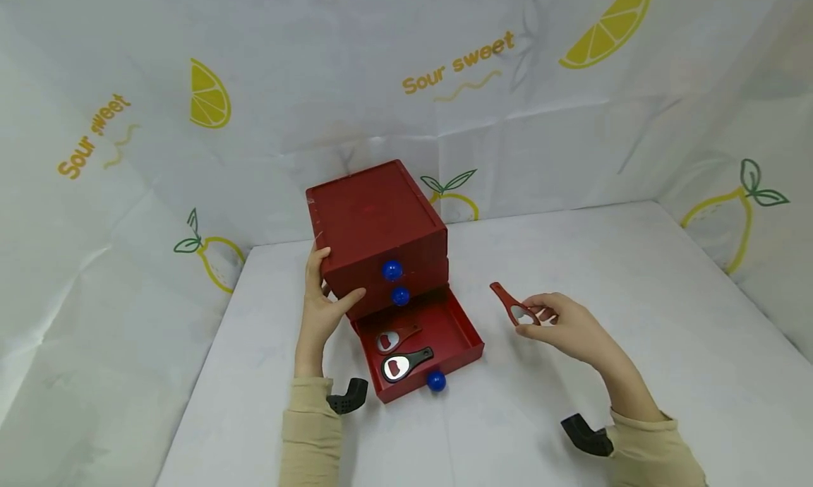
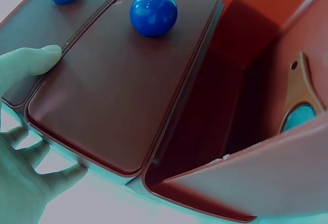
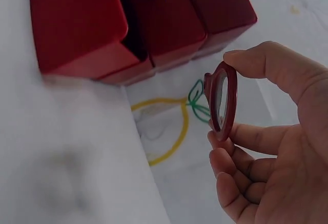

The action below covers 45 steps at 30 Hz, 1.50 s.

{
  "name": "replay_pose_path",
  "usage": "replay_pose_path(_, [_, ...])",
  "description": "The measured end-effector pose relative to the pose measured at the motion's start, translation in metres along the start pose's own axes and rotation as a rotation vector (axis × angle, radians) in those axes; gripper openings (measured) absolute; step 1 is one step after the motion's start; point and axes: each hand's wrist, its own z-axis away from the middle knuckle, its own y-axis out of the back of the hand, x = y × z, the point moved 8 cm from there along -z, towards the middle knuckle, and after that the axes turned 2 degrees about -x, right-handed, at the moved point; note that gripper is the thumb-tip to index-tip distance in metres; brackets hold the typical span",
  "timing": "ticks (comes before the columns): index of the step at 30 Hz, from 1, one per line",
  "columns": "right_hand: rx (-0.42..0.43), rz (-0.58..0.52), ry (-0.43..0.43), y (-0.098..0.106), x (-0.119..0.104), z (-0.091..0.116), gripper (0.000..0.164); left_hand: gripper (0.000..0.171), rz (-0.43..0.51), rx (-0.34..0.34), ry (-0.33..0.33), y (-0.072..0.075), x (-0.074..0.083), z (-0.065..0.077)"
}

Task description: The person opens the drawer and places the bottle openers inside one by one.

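A red drawer cabinet stands at the back, its bottom drawer pulled out toward me. My left hand grips the cabinet's left side, with the thumb on the front face and the fingers along the side wall. Inside the drawer lie a red-brown bottle opener and, nearer its front, a black bottle opener. To the drawer's right, my right hand holds a red bottle opener above the table. The right wrist view shows thumb and fingers pinching that opener's rounded head, its handle pointing away from the palm.
Blue round knobs sit on the drawer fronts, one of them the open drawer's knob. A white table spreads around the cabinet. Behind it hangs a white lemon-print sheet. A black wrist device shows beside each sleeve.
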Motion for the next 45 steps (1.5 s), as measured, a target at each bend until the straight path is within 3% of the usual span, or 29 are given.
replay_pose_path(9, [-0.104,-0.076,0.08,-0.047,-0.043,-0.02,0.043,0.075,0.001,0.0,0.005,-0.001,-0.002,0.002])
replay_pose_path(13, [-0.131,-0.051,0.134,-0.066,-0.055,-0.029,0.044,0.075,-0.005,0.007,0.0,0.0,-0.002,0.001])
replay_pose_path(16, [-0.091,0.032,0.161,-0.076,-0.062,-0.035,0.043,0.075,-0.009,0.008,0.002,0.001,-0.002,0.001])
replay_pose_path(22, [0.077,0.323,0.162,-0.086,-0.073,-0.039,0.034,0.075,-0.006,0.018,0.004,0.001,-0.002,0.001])
replay_pose_path(26, [0.123,0.437,0.151,-0.092,-0.075,-0.041,0.03,0.075,-0.002,0.02,0.007,0.001,-0.002,0.001])
replay_pose_path(33, [0.161,0.547,0.145,-0.1,-0.079,-0.042,0.034,0.075,-0.008,0.015,0.002,0.001,-0.001,0.003])
replay_pose_path(45, [0.21,0.614,0.172,-0.103,-0.085,-0.038,0.036,0.075,-0.015,0.004,-0.029,-0.001,0.002,-0.001])
